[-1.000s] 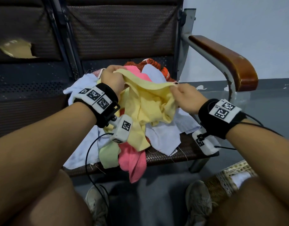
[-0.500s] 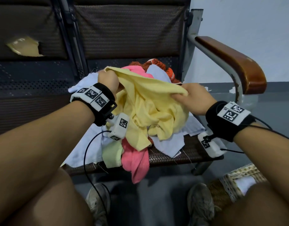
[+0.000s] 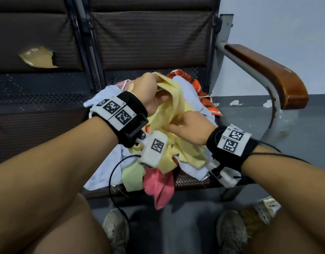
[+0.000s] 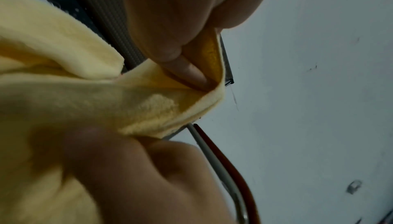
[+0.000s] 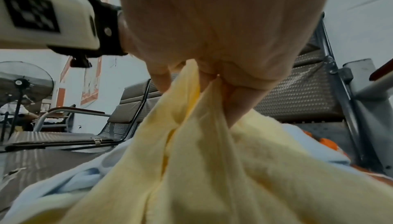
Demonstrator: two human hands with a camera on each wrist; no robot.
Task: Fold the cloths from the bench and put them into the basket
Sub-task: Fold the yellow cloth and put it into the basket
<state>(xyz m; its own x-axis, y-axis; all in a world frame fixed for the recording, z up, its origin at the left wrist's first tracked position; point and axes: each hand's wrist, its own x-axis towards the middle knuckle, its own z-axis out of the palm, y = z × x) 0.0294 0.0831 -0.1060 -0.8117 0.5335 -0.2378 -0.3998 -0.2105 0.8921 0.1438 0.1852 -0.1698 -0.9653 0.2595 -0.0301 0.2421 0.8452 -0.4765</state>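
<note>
A yellow cloth (image 3: 173, 114) hangs between both hands over a pile of cloths (image 3: 187, 167) on the bench seat (image 3: 187, 182). My left hand (image 3: 149, 92) is raised and pinches one edge of the yellow cloth (image 4: 149, 105) between thumb and finger. My right hand (image 3: 189, 128), lower and nearer, grips a bunched fold of the yellow cloth (image 5: 212, 143). A pink cloth (image 3: 160, 186) and a pale green cloth (image 3: 132, 176) droop over the seat's front edge. The woven basket (image 3: 257, 215) sits on the floor at lower right, partly hidden by my right arm.
White cloths (image 3: 101, 173) and an orange patterned cloth (image 3: 194, 83) lie in the pile. A wooden armrest (image 3: 268, 70) on a grey metal frame stands to the right. The seat back (image 3: 150, 37) is behind, with a torn neighbouring back (image 3: 39, 57) to the left. My shoes (image 3: 231, 233) are on the floor.
My right hand has moved left toward my left hand, so the stretched top edge of the yellow cloth has gone slack and bunched. My left hand has lifted slightly.
</note>
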